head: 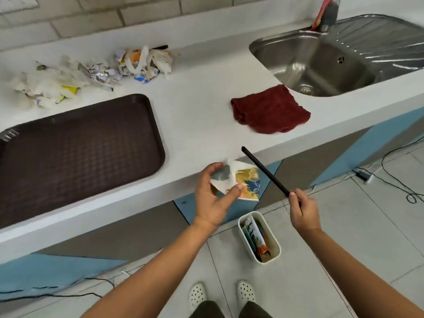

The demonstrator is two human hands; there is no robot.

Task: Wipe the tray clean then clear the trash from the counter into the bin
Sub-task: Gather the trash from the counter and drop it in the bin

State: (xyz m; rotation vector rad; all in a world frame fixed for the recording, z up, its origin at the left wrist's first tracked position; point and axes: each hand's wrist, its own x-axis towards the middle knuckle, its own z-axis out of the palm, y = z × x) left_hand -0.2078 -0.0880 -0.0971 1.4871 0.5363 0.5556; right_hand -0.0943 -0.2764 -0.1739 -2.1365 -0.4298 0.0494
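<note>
The left hand [214,191] pinches a flattened paper cup [243,180], printed with flowers in gold and blue, between thumb and fingers [236,188], just off the front edge of the worktop [197,115]. The right hand [301,210] grips the lower end of a black straw [263,171], whose long axis runs up and to the left so that its free tip hangs over the worktop edge. The white bin [276,243] stands on the floor below and between the two hands, already holding a few wrappers; it lies almost straight down from the cup and slightly to the left of the straw hand, so both pieces need only be lowered and let go, with the left hand perhaps a little nearer. The brown tray [75,152] sits bare at the left of the worktop and the red cloth [270,110] lies beside the steel sink [321,63], so the wiping looks done, though the view is too soft to rule out fine smears. Well apart from both hands, at the back left, a heap of crumpled wrappers and tissue [91,74] remains to be cleared.
</note>
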